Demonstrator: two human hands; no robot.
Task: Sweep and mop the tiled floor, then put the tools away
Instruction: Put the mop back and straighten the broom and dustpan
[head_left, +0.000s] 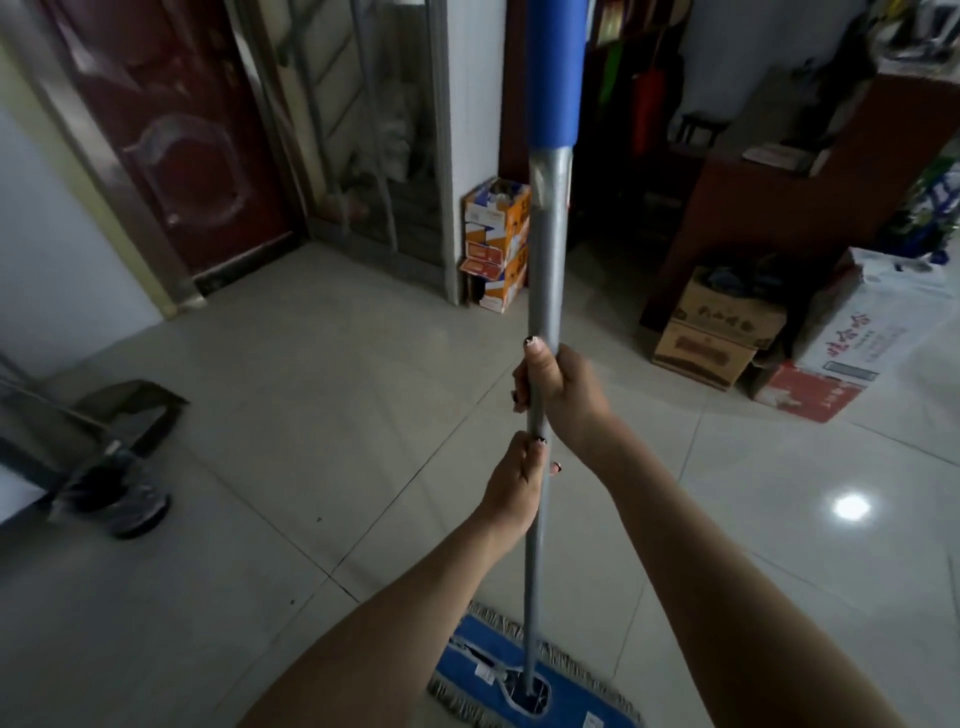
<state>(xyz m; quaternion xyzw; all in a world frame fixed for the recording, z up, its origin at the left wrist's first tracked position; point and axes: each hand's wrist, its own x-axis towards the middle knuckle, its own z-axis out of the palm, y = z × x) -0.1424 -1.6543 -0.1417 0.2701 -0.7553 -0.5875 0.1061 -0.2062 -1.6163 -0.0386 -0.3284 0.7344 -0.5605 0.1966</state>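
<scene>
Both my fists are wrapped round the mop (540, 291) pole, right hand (558, 387) just above left hand (514, 480), its flat head on the floor (311, 395) at my feet; it looks light, stiff and long, best gripped mid-shaft.

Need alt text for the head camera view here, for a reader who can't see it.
Seen from above, a person's right hand and left hand grip the grey mop handle, right above left, with the blue flat mop head resting on the pale tiled floor. A dustpan sits at left; cardboard boxes line the far wall.
</scene>
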